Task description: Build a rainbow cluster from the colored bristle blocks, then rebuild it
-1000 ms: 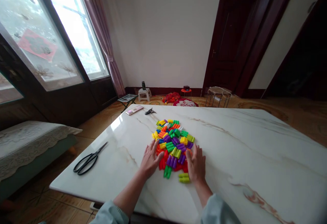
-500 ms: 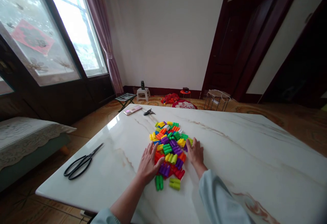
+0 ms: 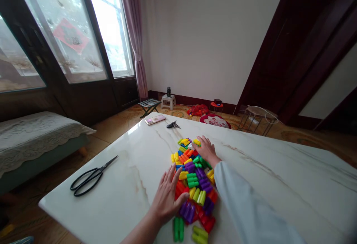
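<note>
A heap of colourful plastic building pieces (image 3: 192, 180) lies on the marble-patterned table, in green, purple, red, yellow, orange and blue. My left hand (image 3: 167, 196) rests along the heap's near left side, fingers stretched out, thumb by a purple piece (image 3: 187, 211). Over the far right part of the heap is my right hand (image 3: 205, 150), its fingers spread by white and yellow pieces. Nothing is gripped in either hand. A green piece (image 3: 178, 229) and a lime piece (image 3: 199, 234) lie at the near end of the pile.
Black-handled scissors (image 3: 93, 177) lie on the left of the white table (image 3: 134, 199). At its far edge are a phone (image 3: 155, 120) and a small dark tool (image 3: 173, 124), perhaps pliers. Beyond stand a white stool (image 3: 167, 102), a folding stool (image 3: 149, 104) and a wire-framed stool (image 3: 258, 116).
My right hand has moved from the heap's right side to its far end. The left hand stays at the left side. The view has turned to the left and tilted.
</note>
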The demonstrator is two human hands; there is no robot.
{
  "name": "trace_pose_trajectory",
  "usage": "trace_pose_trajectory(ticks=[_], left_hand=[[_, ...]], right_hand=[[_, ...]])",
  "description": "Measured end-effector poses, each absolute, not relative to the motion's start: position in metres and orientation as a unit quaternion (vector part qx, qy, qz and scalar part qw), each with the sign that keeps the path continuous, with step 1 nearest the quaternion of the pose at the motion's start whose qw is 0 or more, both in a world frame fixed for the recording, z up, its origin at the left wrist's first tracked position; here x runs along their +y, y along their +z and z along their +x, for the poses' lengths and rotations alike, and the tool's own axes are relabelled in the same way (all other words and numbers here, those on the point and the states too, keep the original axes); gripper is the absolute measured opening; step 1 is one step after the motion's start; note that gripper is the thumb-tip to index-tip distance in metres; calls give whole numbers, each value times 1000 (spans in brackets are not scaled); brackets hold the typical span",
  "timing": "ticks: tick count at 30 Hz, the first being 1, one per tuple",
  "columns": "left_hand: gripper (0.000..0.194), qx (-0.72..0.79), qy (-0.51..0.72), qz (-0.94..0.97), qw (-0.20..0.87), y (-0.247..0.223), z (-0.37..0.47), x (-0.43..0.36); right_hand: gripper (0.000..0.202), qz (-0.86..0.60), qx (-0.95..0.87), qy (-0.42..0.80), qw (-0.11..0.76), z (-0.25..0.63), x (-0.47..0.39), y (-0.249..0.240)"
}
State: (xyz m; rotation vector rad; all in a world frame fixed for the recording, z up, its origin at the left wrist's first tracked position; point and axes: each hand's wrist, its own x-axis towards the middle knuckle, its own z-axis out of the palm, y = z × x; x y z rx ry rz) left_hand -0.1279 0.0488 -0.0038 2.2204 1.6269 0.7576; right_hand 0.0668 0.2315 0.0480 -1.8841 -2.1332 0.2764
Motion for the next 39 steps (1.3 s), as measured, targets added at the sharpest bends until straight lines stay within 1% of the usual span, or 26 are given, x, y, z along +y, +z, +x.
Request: trace_pose_trajectory(ticks=[6, 9, 15, 17, 23, 28, 31, 35, 39], left_hand=[[79, 570, 251, 769, 148, 1, -127, 47], [80, 568, 248, 771, 149, 2, -127, 46], [81, 567, 251, 769, 153, 2, -126, 47], [80, 567, 252, 769, 152, 1, -126, 47], [77, 572, 261, 765, 140, -1, -125, 48], [74, 569, 268, 766, 135, -2, -125, 50], [73, 570, 276, 762, 135, -2, -124, 50], [74, 572, 278, 760, 135, 0, -123, 49], [73, 572, 286, 758, 131, 2, -123, 48]], right_hand=[[73, -565, -818, 80, 75, 13, 258, 47], [67, -557, -824, 75, 67, 4, 259, 45], [35, -565, -816, 48, 111, 12, 258, 45], [30, -566, -813, 46, 131, 16, 257, 46], [28, -561, -803, 60, 192, 30, 247, 57], [18, -533, -813, 110, 206, 55, 217, 70], [24, -525, -809, 133, 226, 73, 190, 73], [35, -548, -778, 140, 274, 92, 149, 66], [29, -576, -750, 121, 303, 102, 110, 50]])
